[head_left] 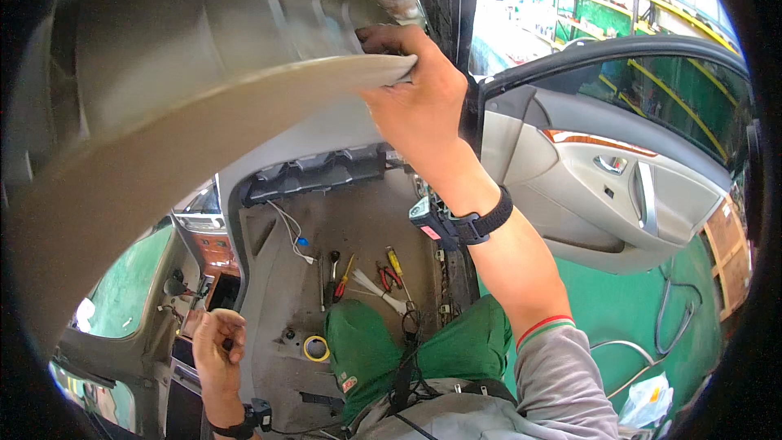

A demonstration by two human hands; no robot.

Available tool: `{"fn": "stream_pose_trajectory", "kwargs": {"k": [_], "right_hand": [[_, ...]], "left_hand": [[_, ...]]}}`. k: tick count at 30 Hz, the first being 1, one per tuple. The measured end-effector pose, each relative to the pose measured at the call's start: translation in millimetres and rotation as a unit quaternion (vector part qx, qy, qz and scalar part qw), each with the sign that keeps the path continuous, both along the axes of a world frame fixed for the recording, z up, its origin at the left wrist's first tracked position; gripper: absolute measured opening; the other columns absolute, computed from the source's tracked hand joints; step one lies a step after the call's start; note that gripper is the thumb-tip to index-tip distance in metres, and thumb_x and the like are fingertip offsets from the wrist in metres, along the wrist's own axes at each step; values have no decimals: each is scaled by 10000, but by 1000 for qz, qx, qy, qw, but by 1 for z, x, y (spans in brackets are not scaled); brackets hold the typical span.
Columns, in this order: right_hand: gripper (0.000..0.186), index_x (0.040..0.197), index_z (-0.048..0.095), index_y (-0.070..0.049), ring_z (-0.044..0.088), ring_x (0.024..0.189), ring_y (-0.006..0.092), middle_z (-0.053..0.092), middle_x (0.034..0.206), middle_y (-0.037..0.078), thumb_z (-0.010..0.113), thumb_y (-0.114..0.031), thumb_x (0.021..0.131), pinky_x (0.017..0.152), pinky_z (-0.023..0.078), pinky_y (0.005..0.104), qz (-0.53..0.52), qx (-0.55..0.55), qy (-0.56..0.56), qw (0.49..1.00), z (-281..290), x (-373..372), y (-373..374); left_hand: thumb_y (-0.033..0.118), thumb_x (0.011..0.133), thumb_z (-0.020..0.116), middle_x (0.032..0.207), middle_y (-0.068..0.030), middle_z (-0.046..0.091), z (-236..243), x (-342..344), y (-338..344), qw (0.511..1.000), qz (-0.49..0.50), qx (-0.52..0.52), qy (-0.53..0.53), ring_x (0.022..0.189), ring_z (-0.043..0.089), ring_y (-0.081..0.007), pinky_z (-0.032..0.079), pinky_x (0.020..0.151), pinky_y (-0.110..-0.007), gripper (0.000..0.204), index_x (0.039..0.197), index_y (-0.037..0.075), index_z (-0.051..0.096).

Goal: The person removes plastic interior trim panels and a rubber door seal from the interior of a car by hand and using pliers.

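Observation:
My right hand (423, 81) is raised up ahead and closed on the end of a long beige headliner panel (244, 102), thumb underneath and fingers over its edge. The panel curves down to the left across the view. Above it shows the ribbed grey roof skin (220, 8), partly blurred. At the lower left, my left hand (218, 346) is held near the centre console (213, 257). Its fingers are curled, with a small dark thing between them that I cannot make out. Each wrist wears a black strap with a small device.
Screwdrivers (345, 277), red pliers (388, 275), a ratchet (333, 267) and white cable ties (379, 292) lie on the floor before my knees. A yellow tape roll (316, 349) and loose white wires (293, 232) are there too. On the right, the car door (603, 167) stands open.

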State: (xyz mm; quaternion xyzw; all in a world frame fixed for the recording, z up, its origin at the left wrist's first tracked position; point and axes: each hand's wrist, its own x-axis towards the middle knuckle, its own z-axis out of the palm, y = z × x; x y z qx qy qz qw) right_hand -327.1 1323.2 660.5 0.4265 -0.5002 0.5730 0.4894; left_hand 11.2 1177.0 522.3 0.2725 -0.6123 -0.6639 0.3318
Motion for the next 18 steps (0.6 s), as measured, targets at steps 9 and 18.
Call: {"fn": "stream_pose_trajectory", "kwargs": {"k": [9, 18], "right_hand": [[287, 891, 645, -57, 629, 889, 354, 666, 887, 132, 703, 20, 621, 768, 515, 415, -5, -23, 19, 1000, 5, -2, -6], [323, 928, 630, -39, 613, 1033, 325, 672, 1014, 118, 617, 56, 620, 874, 486, 407, -2, 20, 90, 996, -20, 11, -18]], "left_hand": [[380, 1028, 448, 696, -51, 543, -35, -6, 0, 999, -42, -5, -7, 463, 360, -71, 265, 414, -215, 438, 971, -12, 636], [489, 893, 707, 1060, -121, 605, 62, -47, 15, 946, -110, -281, 119, 706, 500, -49, 376, 594, -160, 773, 1388, -44, 445]]}}
